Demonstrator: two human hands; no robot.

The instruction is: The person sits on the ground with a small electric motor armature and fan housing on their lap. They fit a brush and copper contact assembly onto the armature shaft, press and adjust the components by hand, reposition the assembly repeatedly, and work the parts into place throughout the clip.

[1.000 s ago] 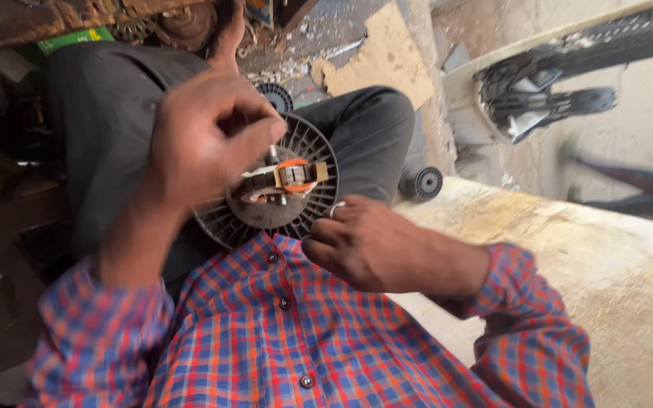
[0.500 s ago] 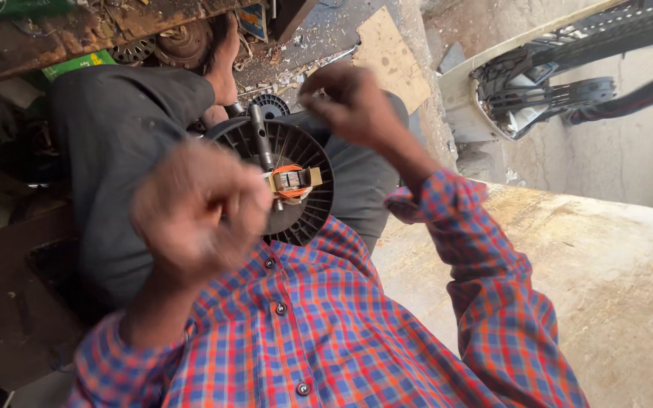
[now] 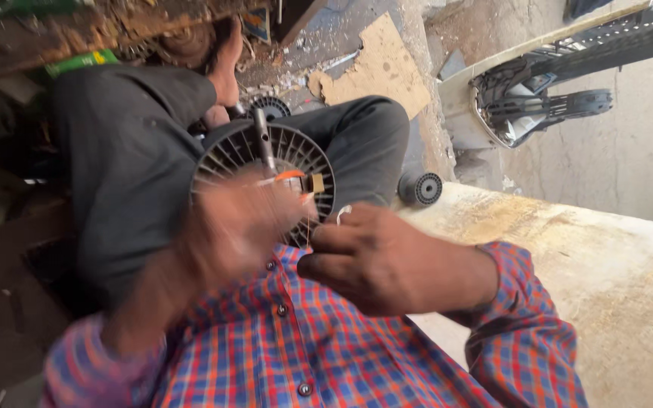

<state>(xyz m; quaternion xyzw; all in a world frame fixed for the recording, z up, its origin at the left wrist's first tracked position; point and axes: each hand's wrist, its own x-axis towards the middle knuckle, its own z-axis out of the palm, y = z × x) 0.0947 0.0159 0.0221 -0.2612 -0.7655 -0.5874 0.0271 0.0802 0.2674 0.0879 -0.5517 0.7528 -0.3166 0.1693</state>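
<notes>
A black round blower fan wheel with an orange and metal hub rests on my lap, against my dark trousers. My left hand is blurred by motion and lies over the fan's near side; its grip cannot be made out. My right hand is just right of the fan, above my checked shirt. Its fingers pinch a thin pale wire that runs toward the hub. A dark metal shaft stands up from the fan's middle.
A small black ribbed wheel lies beside my knee on a pale concrete slab. A torn cardboard piece and scraps litter the ground beyond. A black plastic grille part leans at upper right. Rusty metal lies at upper left.
My right hand, raised beyond the fan half a second ago, has come back down to the fan's near right edge. My left hand has shifted over the fan, still moving fast.
</notes>
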